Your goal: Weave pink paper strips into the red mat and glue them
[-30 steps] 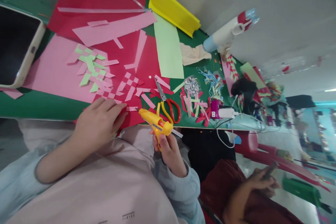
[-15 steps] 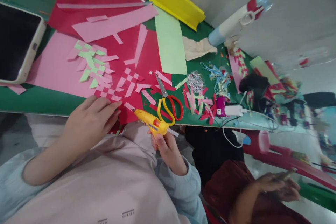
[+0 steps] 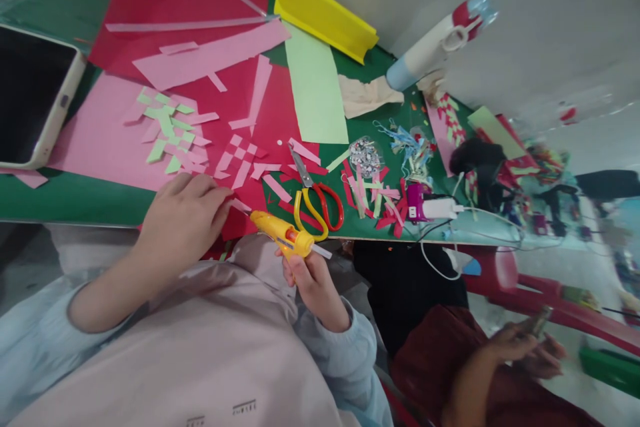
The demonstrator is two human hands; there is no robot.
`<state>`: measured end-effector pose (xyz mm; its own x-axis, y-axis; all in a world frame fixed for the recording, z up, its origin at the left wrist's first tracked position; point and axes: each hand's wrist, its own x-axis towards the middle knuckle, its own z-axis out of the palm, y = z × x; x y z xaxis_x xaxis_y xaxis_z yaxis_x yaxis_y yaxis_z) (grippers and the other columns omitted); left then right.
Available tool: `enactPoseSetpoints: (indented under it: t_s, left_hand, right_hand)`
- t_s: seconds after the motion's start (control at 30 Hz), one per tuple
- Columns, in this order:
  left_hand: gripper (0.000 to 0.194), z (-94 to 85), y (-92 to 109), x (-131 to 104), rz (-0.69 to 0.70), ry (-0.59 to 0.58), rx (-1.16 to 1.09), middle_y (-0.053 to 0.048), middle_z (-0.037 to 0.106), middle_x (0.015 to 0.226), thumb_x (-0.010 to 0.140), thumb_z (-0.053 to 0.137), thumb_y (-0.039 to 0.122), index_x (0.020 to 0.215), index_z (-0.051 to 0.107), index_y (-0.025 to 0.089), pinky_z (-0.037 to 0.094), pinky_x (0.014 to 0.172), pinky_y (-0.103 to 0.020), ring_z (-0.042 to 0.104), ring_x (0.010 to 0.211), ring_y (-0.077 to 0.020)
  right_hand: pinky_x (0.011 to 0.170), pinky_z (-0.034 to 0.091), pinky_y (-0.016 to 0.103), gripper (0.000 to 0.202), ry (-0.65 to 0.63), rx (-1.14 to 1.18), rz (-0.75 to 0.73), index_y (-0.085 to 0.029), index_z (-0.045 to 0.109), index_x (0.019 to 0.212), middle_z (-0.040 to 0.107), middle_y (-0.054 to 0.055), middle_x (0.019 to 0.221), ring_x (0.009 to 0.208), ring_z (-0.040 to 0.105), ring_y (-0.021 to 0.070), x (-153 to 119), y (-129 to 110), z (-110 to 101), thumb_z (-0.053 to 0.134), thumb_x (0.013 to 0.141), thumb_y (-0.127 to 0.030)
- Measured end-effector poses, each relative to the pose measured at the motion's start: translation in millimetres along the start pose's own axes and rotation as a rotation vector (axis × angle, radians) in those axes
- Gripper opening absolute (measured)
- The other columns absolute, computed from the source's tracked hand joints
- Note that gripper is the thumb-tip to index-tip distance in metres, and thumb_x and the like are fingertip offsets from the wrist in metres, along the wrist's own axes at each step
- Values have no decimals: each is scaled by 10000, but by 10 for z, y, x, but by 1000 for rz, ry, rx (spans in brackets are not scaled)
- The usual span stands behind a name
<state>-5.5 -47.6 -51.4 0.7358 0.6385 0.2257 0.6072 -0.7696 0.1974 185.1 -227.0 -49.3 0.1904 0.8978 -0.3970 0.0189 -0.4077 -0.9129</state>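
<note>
My right hand grips the handle of a yellow hot glue gun, with a clear glue stick coming out of its back. The gun's tip meets the right end of a small pink paper strip. The strip's other end is at the bent fingertips of my left hand, which are drawn together on it; the hand hides the paper beneath. Just beyond lie a pink-and-red checkered woven paper piece and a pink-and-green woven piece. Open scissors with yellow and red handles lie right of the gun.
A phone lies at left. Red sheets, a green sheet, a folded yellow piece and a white bottle are at the back. Paper scraps and a purple plug adapter sit rightward. A person's hands hold something at right.
My left hand has moved right, its fingertips now reaching the pink strip. The glue gun's tip stays at the strip's right end. The whole view has shifted slightly.
</note>
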Motion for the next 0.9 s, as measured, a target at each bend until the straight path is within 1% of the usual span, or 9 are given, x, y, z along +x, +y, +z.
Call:
enactPoseSetpoints:
  t_s: [0.33, 0.43, 0.53, 0.63, 0.7, 0.73, 0.77, 0.83, 0.9]
  left_hand:
    - [298, -88, 39, 131, -108, -121, -165, -117, 711, 878, 934, 412, 299, 846, 678, 197, 489, 848, -486, 631, 859, -314]
    - [292, -171, 68, 150, -220, -151, -241, -108, 707, 859, 909, 414, 342, 797, 647, 207, 487, 822, -470, 625, 842, -303]
    - [297, -242, 70, 89, -388, -131, -322, -78, 711, 871, 894, 462, 427, 794, 643, 215, 477, 706, -395, 628, 833, -270]
    - [285, -278, 25, -81, -569, 12, -453, -26, 718, 834, 878, 571, 481, 826, 668, 218, 459, 614, -319, 629, 738, -199]
    - [271, -284, -35, -241, -635, 183, -533, -3, 709, 776, 871, 650, 472, 840, 678, 205, 467, 588, -292, 608, 657, -157]
    - [240, -284, -73, -325, -627, 274, -537, -2, 708, 776, 878, 673, 438, 875, 685, 199, 476, 592, -290, 606, 654, -150]
    - [193, -284, -115, -406, -587, 371, -474, -5, 703, 778, 881, 688, 388, 890, 689, 196, 477, 594, -290, 605, 660, -148]
    - [84, -286, -200, -539, -422, 513, -278, -11, 700, 788, 868, 715, 264, 912, 683, 200, 490, 619, -300, 618, 696, -156]
    - [141, -296, -274, -619, -221, 605, -83, -13, 695, 767, 828, 740, 167, 940, 665, 208, 505, 617, -306, 623, 692, -162]
  right_hand:
    - [557, 371, 350, 465, -18, 26, -22, -219, 656, 946, 465, -9, 606, 548, 432, 166, 14, -8, -10, 451, 978, -635]
    - [545, 376, 343, 470, -12, 130, -44, -224, 643, 974, 467, -8, 643, 544, 417, 157, -18, -48, -58, 452, 969, -654]
    - [587, 434, 340, 474, 27, 121, -159, -224, 622, 938, 500, 11, 697, 599, 482, 166, -11, -152, -169, 409, 983, -645]
    - [777, 510, 374, 374, 97, -199, -284, -211, 601, 918, 581, 56, 805, 816, 599, 214, 93, -318, -296, 381, 1023, -496]
    - [870, 525, 400, 273, 150, -431, -359, -194, 560, 1137, 628, 101, 1009, 961, 625, 236, 221, -451, -344, 428, 1005, -393]
    - [910, 525, 416, 313, 153, -553, -396, -176, 507, 1240, 622, 133, 1114, 1041, 622, 253, 299, -518, -349, 451, 991, -359]
    - [947, 518, 436, 365, 148, -689, -436, -159, 470, 1295, 605, 163, 1189, 1109, 608, 274, 383, -582, -342, 471, 982, -348]
    - [964, 509, 471, 364, 204, -965, -482, -137, 463, 1306, 594, 190, 1193, 1143, 588, 310, 561, -694, -295, 454, 1000, -335]
    - [954, 502, 485, 370, 222, -1219, -471, -83, 483, 1294, 594, 221, 1163, 1121, 582, 334, 737, -774, -225, 440, 1023, -332]
